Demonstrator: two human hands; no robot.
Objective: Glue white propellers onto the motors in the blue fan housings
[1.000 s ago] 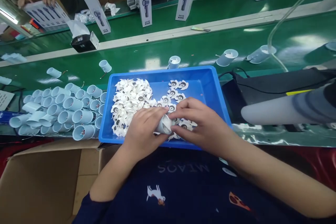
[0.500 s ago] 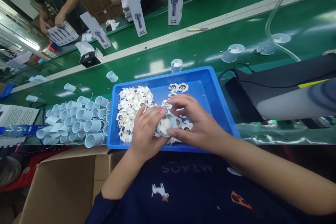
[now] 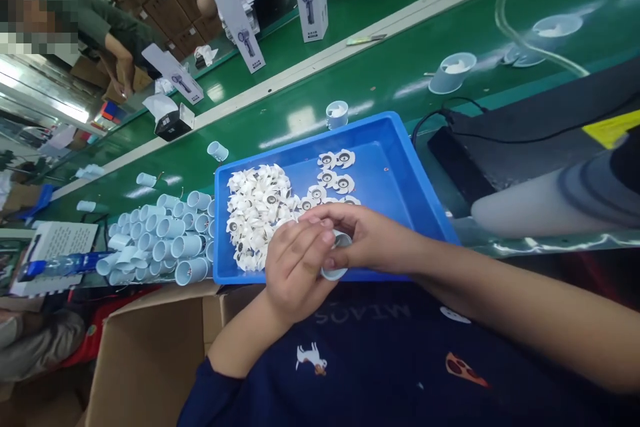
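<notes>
A pale-blue cylindrical fan housing (image 3: 336, 273) is held between my two hands above the front edge of the blue tray (image 3: 405, 173). My left hand (image 3: 299, 268) wraps around its left side, hiding much of it. From the right, my right hand (image 3: 373, 240) grips the housing, with the thumb at its rim and fingers over its top, touching the left fingers. What sits inside the housing is hidden now. Beneath and beyond the hands, white fan impellers (image 3: 260, 203) lie heaped in the tray's left part, and several more impellers (image 3: 344, 183) lie in rows with their hubs up.
Many pale-blue housings (image 3: 170, 230) are piled left of the tray. A housing with a white impeller (image 3: 337, 115) stands behind it. A cardboard box (image 3: 150, 353) is below left, a dark machine (image 3: 540, 127) at right. Co-workers handle papers across the green bench (image 3: 280, 123).
My right hand has closed in over the housing, and both hands now meet around it. The white impeller visible inside it before is covered. The view has shifted slightly.
</notes>
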